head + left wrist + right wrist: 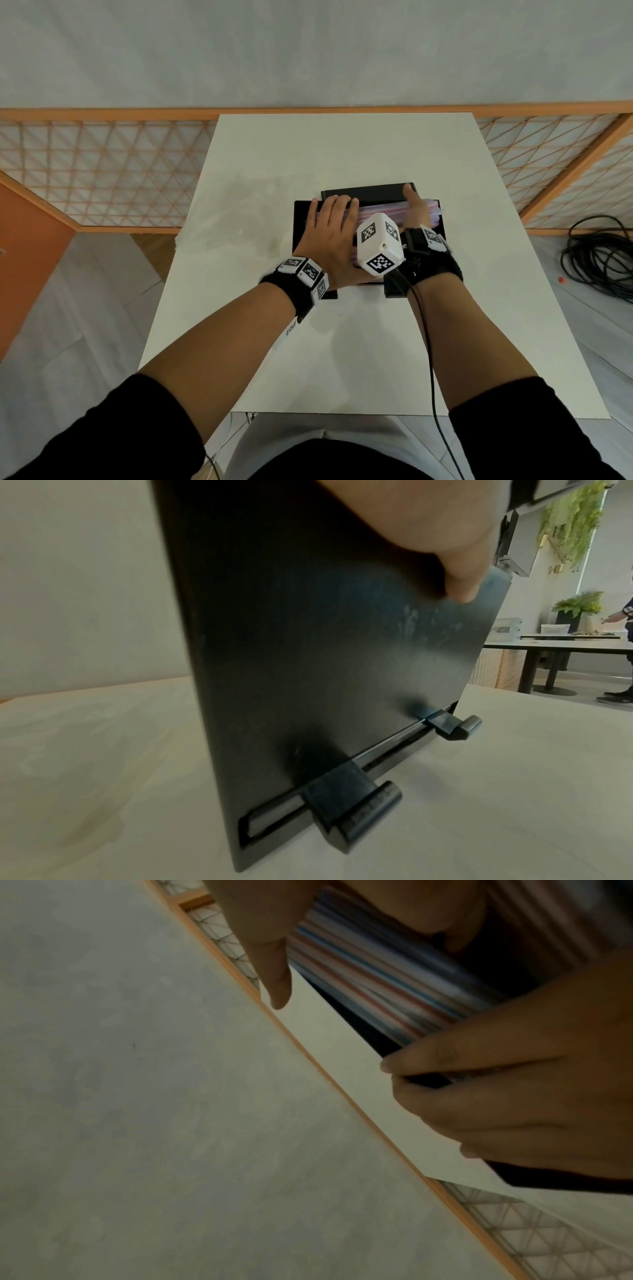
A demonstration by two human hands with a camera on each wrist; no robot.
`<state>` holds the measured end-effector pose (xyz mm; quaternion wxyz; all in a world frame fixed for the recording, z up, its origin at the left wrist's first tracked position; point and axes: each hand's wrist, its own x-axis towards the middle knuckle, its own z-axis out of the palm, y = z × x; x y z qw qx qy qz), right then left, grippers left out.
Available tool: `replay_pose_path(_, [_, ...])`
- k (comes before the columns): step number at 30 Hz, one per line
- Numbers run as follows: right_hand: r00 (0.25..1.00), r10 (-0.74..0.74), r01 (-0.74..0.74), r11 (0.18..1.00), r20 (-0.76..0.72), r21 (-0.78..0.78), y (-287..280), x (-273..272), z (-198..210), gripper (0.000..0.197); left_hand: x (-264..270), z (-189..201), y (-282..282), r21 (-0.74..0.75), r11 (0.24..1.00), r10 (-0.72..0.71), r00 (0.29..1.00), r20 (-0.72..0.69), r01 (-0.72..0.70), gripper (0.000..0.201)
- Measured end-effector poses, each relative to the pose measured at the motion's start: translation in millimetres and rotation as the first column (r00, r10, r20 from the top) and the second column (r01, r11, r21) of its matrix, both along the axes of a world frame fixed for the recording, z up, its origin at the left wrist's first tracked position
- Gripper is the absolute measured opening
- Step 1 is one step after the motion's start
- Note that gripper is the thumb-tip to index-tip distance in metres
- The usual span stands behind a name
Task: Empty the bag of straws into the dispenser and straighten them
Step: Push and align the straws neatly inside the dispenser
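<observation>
The black dispenser point(368, 219) stands on the white table point(342, 359), and the striped straws point(383, 209) lie inside its open top. The left hand point(330, 240) lies flat with fingers straight on the left end of the straws. The right hand point(416, 209) reaches in at the dispenser's right end, fingers straight, touching the straws

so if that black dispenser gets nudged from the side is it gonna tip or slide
Probably slide rather than tip: the dispenser stands upright on a smooth white table, with two small feet jutting out in front. The left hand lies flat on top, likely steadying it. The straws inside look light, adding little weight.
</observation>
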<state>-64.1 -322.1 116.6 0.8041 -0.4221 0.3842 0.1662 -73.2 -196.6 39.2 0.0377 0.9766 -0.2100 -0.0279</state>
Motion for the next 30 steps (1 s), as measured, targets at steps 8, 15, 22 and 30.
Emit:
replay_pose_path(8, [0.999, -0.045, 0.045, 0.993, -0.001, 0.11, -5, -3, 21, 0.071, 10, 17, -2, 0.096, 0.995, 0.033, 0.998, -0.053, -0.028, 0.119])
replay_pose_path(15, [0.999, -0.035, 0.016, 0.903, 0.038, 0.43, -15, 3, 19, 0.091, 20, 32, -3, 0.156, 0.987, 0.037, 0.994, -0.101, -0.021, 0.101])
replay_pose_path(22, [0.857, 0.266, -0.012, 0.866, 0.441, -0.499, -28, 10, 21, 0.029, 23, 1, -4, 0.05, 0.995, 0.083, 0.997, -0.01, -0.082, 0.114])
replay_pose_path(30, [0.301, 0.846, -0.207, -0.392, -0.44, -0.896, -72, -1, -14, 0.066, 19, 4, 2, 0.045, 0.999, -0.033, 0.998, 0.055, 0.03, 0.129])
